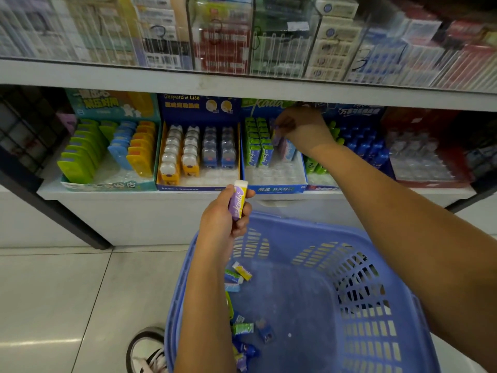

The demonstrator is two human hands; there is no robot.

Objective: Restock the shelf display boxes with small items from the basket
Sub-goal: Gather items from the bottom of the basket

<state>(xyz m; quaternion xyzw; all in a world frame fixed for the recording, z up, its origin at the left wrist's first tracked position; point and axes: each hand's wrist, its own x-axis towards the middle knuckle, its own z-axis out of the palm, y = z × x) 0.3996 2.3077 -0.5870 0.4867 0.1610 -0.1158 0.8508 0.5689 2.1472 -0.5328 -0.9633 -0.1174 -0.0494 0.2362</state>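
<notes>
Left hand (223, 220), grip round purple eraser (238, 201); right hand (302, 127), grip on another eraser (277, 137) in display box (277, 189)

— Bright, even light overall; a pale glare streak lies on the floor tiles (53, 343), down-left of the left hand (224, 215).
— The right hand (301, 127) is shaded under the shelf board (242, 84) (and blurred); everything above it looks soft, bowing toward the edges.
</notes>
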